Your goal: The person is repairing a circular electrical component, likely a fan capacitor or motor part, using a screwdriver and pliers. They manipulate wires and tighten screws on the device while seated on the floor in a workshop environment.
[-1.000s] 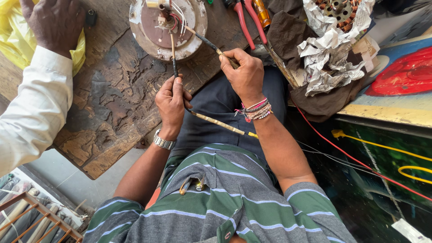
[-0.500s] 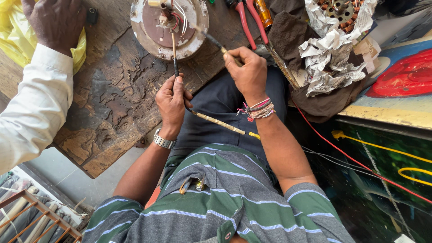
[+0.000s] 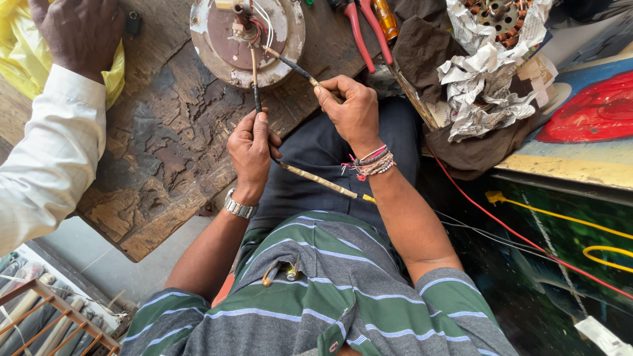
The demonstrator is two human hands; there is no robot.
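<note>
We are holding two thin wires that come out of a round metal motor part (image 3: 247, 41). The round part lies on the far side of the wooden bench (image 3: 165, 145), just past our hands. Our left hand (image 3: 252, 150) is closed on the left wire (image 3: 255, 82), pinching it where the dark cover ends. Our right hand (image 3: 353, 109) is closed on the right wire (image 3: 293, 66), which runs slanting up to the round part. A long yellowish sleeve (image 3: 320, 179) hangs from the left hand across our lap.

We think the wires are light and bendy, and easy to snap or pull out if we tug hard. The dark covered bit, close to the bare end, looks like the best place to hold. The round part looks heavy and should stay put.

To the far right lie red-handled pliers (image 3: 362, 29), a dark cloth (image 3: 422, 46) and crumpled paper (image 3: 484, 79). At the far left another person's hand (image 3: 79, 33) rests on the bench beside a yellow bag (image 3: 23, 56).

Compared with one second ago, our right hand has moved a little up and left, closer to the round part, so its wire looks shorter. Our left hand and the other person's hand are about where they were.
</note>
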